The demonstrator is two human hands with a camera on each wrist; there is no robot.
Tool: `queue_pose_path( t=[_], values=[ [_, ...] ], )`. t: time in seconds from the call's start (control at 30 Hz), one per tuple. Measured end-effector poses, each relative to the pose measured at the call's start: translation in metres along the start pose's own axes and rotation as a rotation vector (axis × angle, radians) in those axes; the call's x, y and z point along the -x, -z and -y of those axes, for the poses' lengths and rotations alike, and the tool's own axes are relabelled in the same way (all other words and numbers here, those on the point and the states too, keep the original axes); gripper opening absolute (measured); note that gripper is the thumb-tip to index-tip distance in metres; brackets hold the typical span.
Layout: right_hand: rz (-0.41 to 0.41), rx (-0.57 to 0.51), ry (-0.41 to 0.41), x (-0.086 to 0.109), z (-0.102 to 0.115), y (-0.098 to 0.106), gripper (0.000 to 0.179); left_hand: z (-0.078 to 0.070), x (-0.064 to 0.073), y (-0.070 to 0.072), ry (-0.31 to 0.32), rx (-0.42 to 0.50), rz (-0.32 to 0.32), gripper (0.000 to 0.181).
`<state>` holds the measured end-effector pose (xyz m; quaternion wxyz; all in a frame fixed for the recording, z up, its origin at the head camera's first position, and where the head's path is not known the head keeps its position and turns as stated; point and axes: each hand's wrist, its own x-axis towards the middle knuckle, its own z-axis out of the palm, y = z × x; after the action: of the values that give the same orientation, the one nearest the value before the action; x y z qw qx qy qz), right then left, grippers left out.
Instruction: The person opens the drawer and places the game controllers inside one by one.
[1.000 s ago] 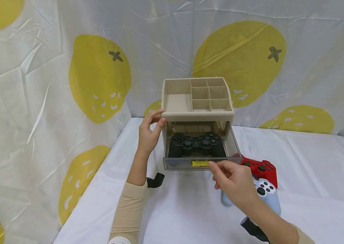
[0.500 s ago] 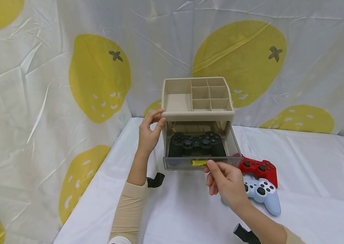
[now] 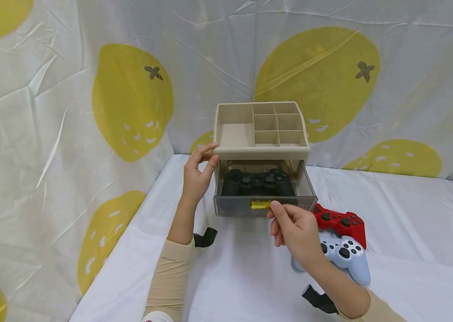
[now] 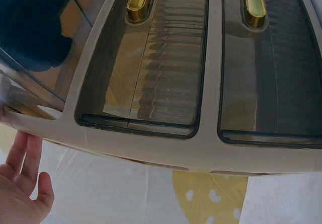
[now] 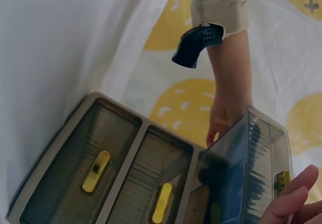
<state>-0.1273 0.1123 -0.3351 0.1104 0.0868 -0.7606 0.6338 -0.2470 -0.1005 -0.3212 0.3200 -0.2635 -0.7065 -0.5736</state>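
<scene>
A beige desktop drawer organizer [image 3: 260,154] stands on the white-covered table. Its smoky clear top drawer [image 3: 224,206] is pulled out, with a black game controller [image 3: 257,182] lying inside. My left hand [image 3: 196,176] touches the organizer's left upper side; in the left wrist view its straight fingers [image 4: 25,153] meet the beige frame. My right hand [image 3: 296,226] is at the drawer front, thumb and forefinger pinching the right end of the gold handle [image 3: 259,205]. The right wrist view shows those fingertips [image 5: 297,194] against the handle.
A red game controller [image 3: 345,222] and a light blue one [image 3: 349,255] lie right of the organizer, partly behind my right hand. Two lower drawers with gold handles [image 5: 95,171] are closed. Compartments [image 3: 266,123] divide the organizer's top. A lemon-print curtain [image 3: 210,53] hangs behind.
The top drawer has slid partway back into the organizer with the black controller, my right hand moving along with its handle. My left hand has stayed at the organizer's side.
</scene>
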Motion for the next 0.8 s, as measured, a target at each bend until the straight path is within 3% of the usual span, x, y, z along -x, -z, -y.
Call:
queue_pose_path(
  t=[0.23, 0.5, 0.8],
  values=[
    [-0.015, -0.001, 0.017, -0.008, 0.015, -0.005, 0.026, 0.0, 0.0, 0.0, 0.001, 0.006, -0.002, 0.028],
    [-0.024, 0.001, -0.002, -0.026, -0.009, -0.004, 0.035, 0.0, 0.0, -0.001, -0.004, 0.0, 0.002, 0.028],
    [-0.017, -0.027, -0.077, -0.042, -0.012, -0.005, 0.047, -0.001, 0.0, 0.001, -0.006, 0.009, 0.001, 0.028]
  ],
)
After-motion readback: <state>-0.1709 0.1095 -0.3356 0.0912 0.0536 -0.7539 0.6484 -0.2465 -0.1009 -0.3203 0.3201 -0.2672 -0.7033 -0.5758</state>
